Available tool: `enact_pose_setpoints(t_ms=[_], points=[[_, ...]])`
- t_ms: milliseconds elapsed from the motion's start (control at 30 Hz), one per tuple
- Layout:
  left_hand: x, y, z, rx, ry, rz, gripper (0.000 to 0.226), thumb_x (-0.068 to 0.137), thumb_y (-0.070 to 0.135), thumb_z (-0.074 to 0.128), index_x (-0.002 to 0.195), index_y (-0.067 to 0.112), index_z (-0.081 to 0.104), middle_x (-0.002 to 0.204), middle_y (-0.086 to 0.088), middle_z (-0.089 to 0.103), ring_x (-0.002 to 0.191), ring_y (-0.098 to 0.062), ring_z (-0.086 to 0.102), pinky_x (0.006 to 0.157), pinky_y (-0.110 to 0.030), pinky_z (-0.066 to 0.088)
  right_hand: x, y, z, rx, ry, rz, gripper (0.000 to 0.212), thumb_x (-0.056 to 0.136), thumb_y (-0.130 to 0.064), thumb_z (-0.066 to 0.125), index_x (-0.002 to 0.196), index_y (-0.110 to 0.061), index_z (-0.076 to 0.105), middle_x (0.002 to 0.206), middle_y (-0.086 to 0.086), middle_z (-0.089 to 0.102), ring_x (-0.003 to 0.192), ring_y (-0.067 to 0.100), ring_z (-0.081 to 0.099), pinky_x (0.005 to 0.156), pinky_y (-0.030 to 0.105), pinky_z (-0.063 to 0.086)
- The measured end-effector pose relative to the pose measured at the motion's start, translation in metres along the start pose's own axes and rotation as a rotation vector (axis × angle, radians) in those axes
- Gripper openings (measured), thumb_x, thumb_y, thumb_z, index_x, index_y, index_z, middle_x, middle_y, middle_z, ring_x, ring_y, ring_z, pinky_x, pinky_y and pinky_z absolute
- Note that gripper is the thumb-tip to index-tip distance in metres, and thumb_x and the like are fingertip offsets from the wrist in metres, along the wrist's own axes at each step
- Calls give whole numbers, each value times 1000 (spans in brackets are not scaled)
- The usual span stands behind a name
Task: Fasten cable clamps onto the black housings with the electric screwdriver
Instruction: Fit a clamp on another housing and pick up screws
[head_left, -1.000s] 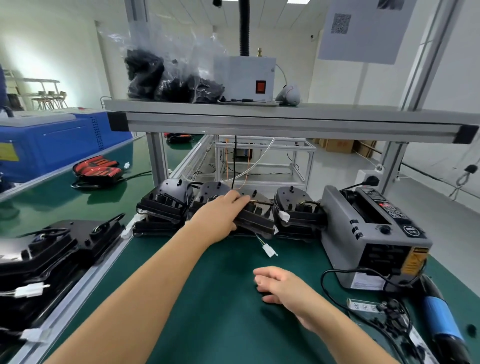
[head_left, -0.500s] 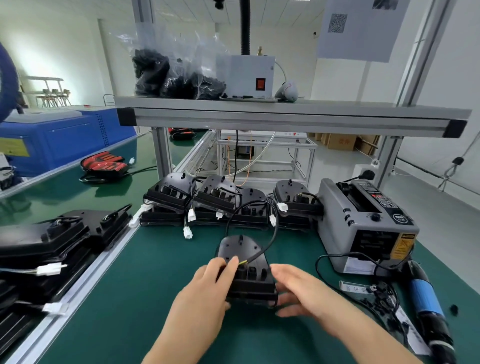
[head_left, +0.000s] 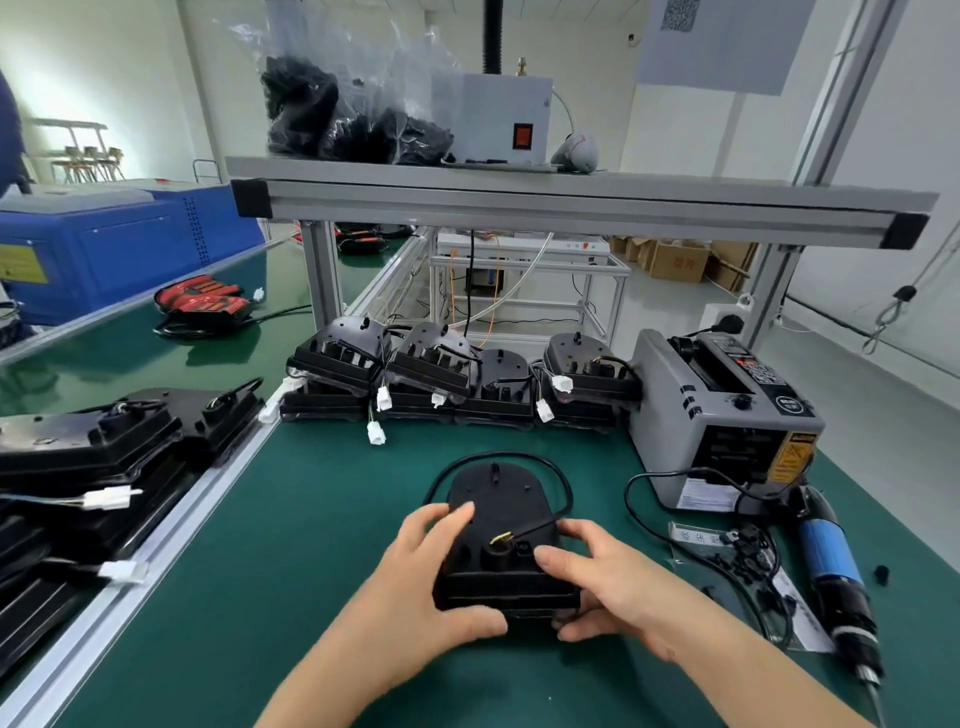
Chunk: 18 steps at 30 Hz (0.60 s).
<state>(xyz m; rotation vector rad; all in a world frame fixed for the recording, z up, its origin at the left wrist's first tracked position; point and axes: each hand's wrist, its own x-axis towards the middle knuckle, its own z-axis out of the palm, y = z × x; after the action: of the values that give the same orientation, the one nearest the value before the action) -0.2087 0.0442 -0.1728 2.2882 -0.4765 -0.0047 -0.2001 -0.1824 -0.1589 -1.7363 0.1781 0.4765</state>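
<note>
One black housing (head_left: 496, 499) lies flat on the green mat in front of me, its black cable looping round its far end. My left hand (head_left: 415, 587) grips its left side and near edge. My right hand (head_left: 608, 582) holds its right side, fingers near the round boss. The electric screwdriver (head_left: 836, 577), blue and black, lies on the mat at the right, untouched. Small black cable clamps (head_left: 748, 545) sit loose on a clear bag beside it. A row of several more black housings (head_left: 467, 374) with white plugs stands at the back of the mat.
A grey tape dispenser (head_left: 727, 415) stands at the right rear, its cord trailing toward the clamps. An aluminium rail (head_left: 156, 540) bounds the mat on the left, with more black housings (head_left: 104, 452) beyond it. A shelf (head_left: 571, 208) overhangs the back.
My left hand took one housing from the back row and drew it toward me. Both hands now hold it, lower and closer on the mat.
</note>
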Motion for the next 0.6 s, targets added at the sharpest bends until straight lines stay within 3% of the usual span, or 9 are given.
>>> enact_pose_setpoints(t_ms=[100,200,400,600], points=[[-4,-4,-1,2,-64,-23,87,55,67,68,134,51,35,136,45,8,118,18,31,91,-6,30,-2,2,5,-70,-6,-26,57,85,-36,69,129,-31,33,75,5,73,67,23,71,60,31,57],[-11,-4,5,85,-18,-6,62,70,52,70,124,51,39,138,42,12,109,13,41,83,-5,32,-6,4,5,-115,-21,-25,54,85,-37,68,125,-33,32,71,0,73,70,23,72,60,31,57],[-26,4,15,229,70,70,50,85,44,63,129,42,40,141,38,17,121,7,37,92,-8,31,-16,6,0,-341,-33,-21,66,80,-52,65,133,-35,28,83,5,68,67,16,69,63,27,58],[-41,8,22,280,32,21,39,85,43,63,111,44,34,134,44,-23,129,5,30,82,-10,33,-25,9,2,-532,-39,-13,78,69,-69,58,136,-43,27,78,-5,58,63,7,64,63,22,56]])
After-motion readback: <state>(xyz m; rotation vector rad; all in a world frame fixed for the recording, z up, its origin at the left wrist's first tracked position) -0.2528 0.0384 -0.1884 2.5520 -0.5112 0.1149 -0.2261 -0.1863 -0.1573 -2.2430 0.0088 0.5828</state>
